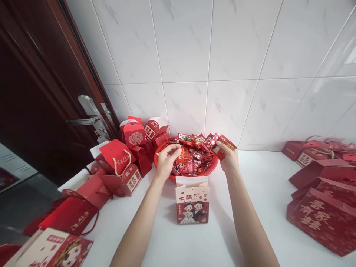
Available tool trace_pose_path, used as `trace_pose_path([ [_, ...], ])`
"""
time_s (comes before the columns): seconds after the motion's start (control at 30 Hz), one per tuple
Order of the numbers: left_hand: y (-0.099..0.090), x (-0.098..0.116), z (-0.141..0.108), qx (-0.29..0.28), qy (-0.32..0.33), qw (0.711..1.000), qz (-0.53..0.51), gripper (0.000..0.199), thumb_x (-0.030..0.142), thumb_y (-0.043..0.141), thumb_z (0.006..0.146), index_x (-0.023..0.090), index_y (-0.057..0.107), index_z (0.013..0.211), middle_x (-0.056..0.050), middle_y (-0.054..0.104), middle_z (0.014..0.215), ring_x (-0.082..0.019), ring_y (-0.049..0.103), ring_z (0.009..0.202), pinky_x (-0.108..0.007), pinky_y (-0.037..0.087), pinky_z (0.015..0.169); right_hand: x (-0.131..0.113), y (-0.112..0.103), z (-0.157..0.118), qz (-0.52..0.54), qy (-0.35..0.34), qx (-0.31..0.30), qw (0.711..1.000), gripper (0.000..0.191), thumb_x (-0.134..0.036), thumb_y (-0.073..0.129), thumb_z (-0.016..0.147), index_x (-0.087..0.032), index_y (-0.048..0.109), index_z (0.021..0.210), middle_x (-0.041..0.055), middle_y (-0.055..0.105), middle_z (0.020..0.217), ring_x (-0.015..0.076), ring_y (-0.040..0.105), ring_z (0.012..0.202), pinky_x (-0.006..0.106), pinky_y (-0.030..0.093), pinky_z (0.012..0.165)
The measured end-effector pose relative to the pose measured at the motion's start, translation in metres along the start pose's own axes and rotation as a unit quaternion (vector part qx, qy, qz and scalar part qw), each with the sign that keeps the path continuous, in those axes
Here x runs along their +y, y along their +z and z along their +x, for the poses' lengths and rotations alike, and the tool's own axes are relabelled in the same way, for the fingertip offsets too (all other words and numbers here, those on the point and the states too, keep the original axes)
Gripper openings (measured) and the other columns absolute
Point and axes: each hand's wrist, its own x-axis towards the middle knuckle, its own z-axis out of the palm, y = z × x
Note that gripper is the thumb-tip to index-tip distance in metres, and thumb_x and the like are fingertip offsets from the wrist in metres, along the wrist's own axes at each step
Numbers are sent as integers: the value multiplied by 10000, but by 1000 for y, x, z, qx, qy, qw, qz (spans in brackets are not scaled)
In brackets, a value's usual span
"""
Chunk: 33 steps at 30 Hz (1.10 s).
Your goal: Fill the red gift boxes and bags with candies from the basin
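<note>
A red basin [214, 167] heaped with wrapped candies [187, 165] stands against the tiled wall. My right hand [228, 157] is at its right rim, thumb and fingers closed on red candy packets [222, 148]. Over the basin's left side is my left hand [167, 160], its thumb and fingertips pinched together at an orange-red wrapper; whether it grips that wrapper is hard to tell. In front of the basin a pink and red gift box [192, 205] with a cartoon couple stands upright, its top flaps raised. Neither hand touches this box.
Red gift boxes [119, 157] crowd the left side of the white table [250, 193], beside a dark wooden door [52, 74] with a metal handle. More dark red boxes [322, 215] are grouped at the right.
</note>
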Motion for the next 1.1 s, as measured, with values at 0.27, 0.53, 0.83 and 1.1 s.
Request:
trace_pose_path([
  [0.27,-4,30,-10,-48,-24,998,30,441,465,849,685,193,751,1017,-35,731,937,-181,705,858,-278,542,773,0,2,-2,5,51,-42,998,276,-212,890,573,-186,724,792,14,775,825,199,727,760,314,636,709],
  [0.53,-3,67,-35,-272,24,939,210,222,382,770,787,188,788,895,-59,765,904,-207,701,844,-310,557,805,-3,4,-6,-15,49,-65,997,252,-209,883,619,-179,705,796,19,766,815,198,730,773,312,629,729],
  [0.83,6,71,-46,-289,110,883,352,98,266,679,858,218,754,817,-28,765,901,-203,688,894,-313,513,875,-7,10,-10,-16,51,-64,997,259,-201,888,589,-173,702,767,6,744,764,178,704,719,289,611,686],
  [1.1,2,79,-46,-336,89,855,385,128,267,651,850,229,768,815,-39,723,1077,-199,681,962,-298,499,909,-12,10,-13,-21,50,-71,996,262,-208,884,599,-183,686,769,3,745,784,183,708,742,294,611,696],
])
